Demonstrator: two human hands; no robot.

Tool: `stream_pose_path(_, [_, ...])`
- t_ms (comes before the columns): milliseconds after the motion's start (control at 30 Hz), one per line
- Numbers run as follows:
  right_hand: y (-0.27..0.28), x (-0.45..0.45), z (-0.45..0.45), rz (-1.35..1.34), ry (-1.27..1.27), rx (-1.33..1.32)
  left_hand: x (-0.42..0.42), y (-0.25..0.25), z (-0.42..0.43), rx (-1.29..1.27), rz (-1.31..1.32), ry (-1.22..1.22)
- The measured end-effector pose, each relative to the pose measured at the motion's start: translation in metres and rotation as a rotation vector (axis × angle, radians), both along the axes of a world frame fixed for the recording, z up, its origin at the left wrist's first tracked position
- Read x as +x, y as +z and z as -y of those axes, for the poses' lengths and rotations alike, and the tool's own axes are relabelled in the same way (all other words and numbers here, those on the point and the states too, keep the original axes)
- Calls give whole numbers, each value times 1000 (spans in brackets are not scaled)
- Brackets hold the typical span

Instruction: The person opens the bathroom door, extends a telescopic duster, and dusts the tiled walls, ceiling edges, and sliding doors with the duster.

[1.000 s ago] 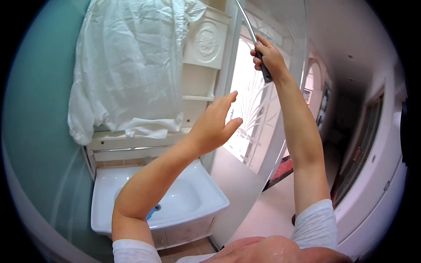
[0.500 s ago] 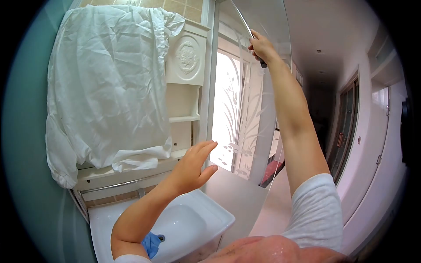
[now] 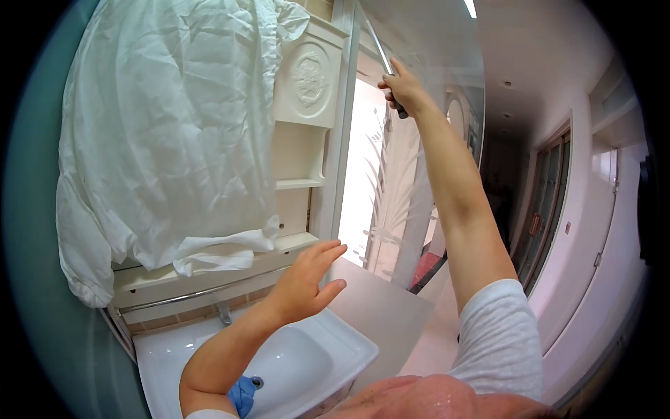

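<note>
My right hand [image 3: 403,91] is raised high, wrapped round the dark handle of a long thin silver tool [image 3: 377,43]. Its shaft slants up and left, close to a glass panel [image 3: 447,52]; whether it touches the glass I cannot tell. My left hand [image 3: 307,283] hangs above the white washbasin [image 3: 356,332] with its fingers stretched out and nothing in them. A blue cloth [image 3: 242,394] lies in the basin near the drain, partly hidden by my left forearm.
A white cloth [image 3: 174,140] drapes over the cabinet [image 3: 307,77] at left. Below it runs a metal rail [image 3: 209,293], with a tap [image 3: 224,313] behind the basin. Frosted plant patterns mark the glass beyond. A hallway with a dark-framed door [image 3: 544,202] lies at right.
My right hand has moved left and slightly down in view, still holding the silver tool. The glass panel's right edge appears farther right. My left hand stays spread, slightly lower in view.
</note>
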State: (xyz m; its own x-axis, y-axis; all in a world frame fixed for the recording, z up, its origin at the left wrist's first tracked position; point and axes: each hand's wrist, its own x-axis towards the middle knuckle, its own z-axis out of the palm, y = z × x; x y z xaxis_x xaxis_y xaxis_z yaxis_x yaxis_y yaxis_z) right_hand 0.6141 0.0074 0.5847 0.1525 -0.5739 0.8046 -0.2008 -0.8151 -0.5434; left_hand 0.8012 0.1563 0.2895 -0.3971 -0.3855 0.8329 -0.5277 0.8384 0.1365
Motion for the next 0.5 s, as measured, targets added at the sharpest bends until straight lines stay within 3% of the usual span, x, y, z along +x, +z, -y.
stream_pose_path(233, [10, -2, 31, 9, -155, -75, 11, -16, 33, 19, -39, -11])
stream_pose_path(500, [44, -9, 73, -39, -161, -138, 6, -11, 81, 73, -79, 51])
